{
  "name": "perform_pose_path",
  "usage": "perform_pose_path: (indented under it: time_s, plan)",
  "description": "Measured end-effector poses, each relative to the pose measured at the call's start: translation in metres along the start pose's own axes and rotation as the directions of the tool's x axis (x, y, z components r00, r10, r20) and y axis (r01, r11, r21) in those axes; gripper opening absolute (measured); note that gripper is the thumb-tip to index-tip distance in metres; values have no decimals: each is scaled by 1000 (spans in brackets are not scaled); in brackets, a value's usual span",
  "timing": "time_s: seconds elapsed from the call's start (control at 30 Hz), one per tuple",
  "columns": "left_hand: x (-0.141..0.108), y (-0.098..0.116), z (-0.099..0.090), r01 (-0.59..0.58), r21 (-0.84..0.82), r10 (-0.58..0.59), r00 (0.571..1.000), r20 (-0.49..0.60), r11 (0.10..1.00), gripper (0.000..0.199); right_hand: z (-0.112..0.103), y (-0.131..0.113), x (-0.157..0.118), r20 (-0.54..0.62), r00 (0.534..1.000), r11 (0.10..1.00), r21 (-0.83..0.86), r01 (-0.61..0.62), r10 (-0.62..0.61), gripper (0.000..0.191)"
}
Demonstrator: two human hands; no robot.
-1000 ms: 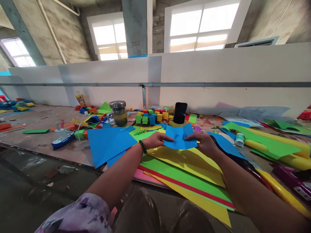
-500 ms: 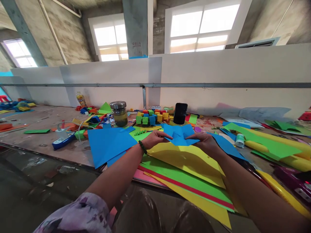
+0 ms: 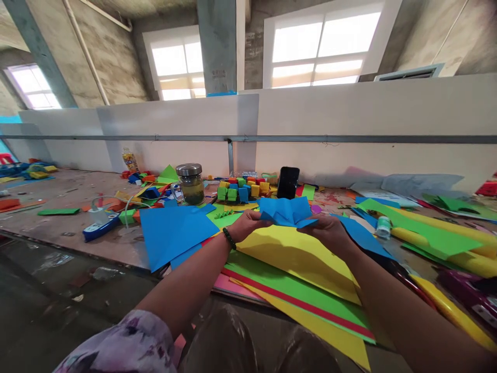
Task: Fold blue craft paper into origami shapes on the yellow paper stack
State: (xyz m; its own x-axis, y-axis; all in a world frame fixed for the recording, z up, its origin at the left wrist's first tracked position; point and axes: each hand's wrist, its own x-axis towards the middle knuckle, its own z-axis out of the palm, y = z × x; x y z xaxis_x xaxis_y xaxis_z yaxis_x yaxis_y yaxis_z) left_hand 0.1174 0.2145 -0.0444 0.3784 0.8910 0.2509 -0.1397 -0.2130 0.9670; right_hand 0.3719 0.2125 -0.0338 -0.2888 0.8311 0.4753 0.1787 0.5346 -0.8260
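Observation:
A small creased sheet of blue paper (image 3: 286, 211) is held up between my two hands, its folds bent into raised flaps. My left hand (image 3: 248, 225) pinches its left edge, with a dark beaded bracelet on that wrist. Its right corner is gripped by my right hand (image 3: 329, 233); some of those fingers are hidden beneath the paper. Below both hands lies a large yellow sheet (image 3: 295, 259) on top of green, red and pink sheets. Larger blue sheets (image 3: 176, 233) rest to the left of my left forearm.
Behind the paper stand a phone (image 3: 288, 181), a lidded glass mug (image 3: 191, 185) and a cluster of small folded paper cubes (image 3: 243, 190). A power strip (image 3: 101, 227) with a cable sits left. Right are a small clear bottle (image 3: 383, 227) and yellow rolls (image 3: 409, 233).
The blue paper's flaps have bent further upward, and it looks less flat. Both hands keep hold of it, with my fingers turned slightly further under its edges.

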Motion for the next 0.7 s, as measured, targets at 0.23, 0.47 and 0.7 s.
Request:
perform_pose_path:
  time_s: [0.23,0.47,0.7]
  plan:
    - [3,-7,8,17,-153,-29,996,-80,988,48,5,0,1,-107,993,999,39,-35,39,28]
    - [9,-12,15,3,-222,-51,976,-212,975,48,18,9,1,-210,954,964,204,-169,212,34]
    - [11,-14,16,-37,-204,-22,960,-279,978,49,25,9,3,-294,914,943,265,-202,279,48]
